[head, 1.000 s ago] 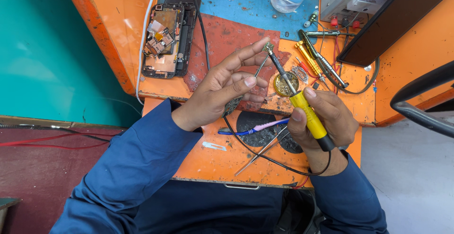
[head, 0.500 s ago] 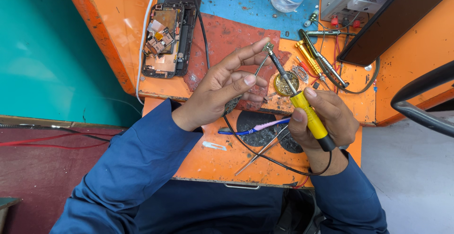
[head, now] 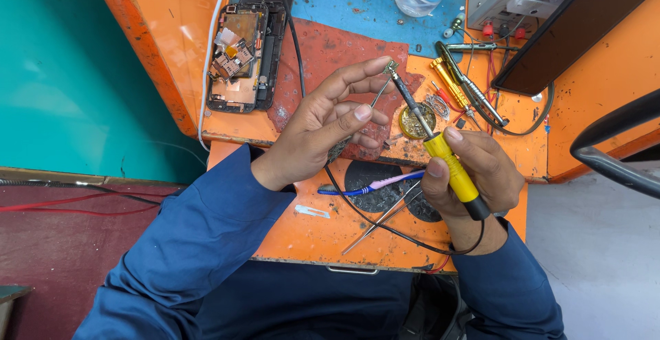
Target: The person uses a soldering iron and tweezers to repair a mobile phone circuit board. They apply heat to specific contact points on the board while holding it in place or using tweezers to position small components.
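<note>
Head view: the right hand (head: 474,175) grips a yellow-handled soldering iron (head: 440,147), fingers wrapped shut around it, tip touching a small part (head: 390,66) pinched at the left hand (head: 330,123) fingertips. Soldering appears underway; next likely needs a steady tip.

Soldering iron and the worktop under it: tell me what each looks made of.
Soldering iron, in the right hand: glossy yellow handle, likely plastic; thin grey shaft with a dull sheen, apparently metal. Worktop: orange painted surface, chipped and stained dark at the edges; what lies beneath the paint cannot be told.
</note>
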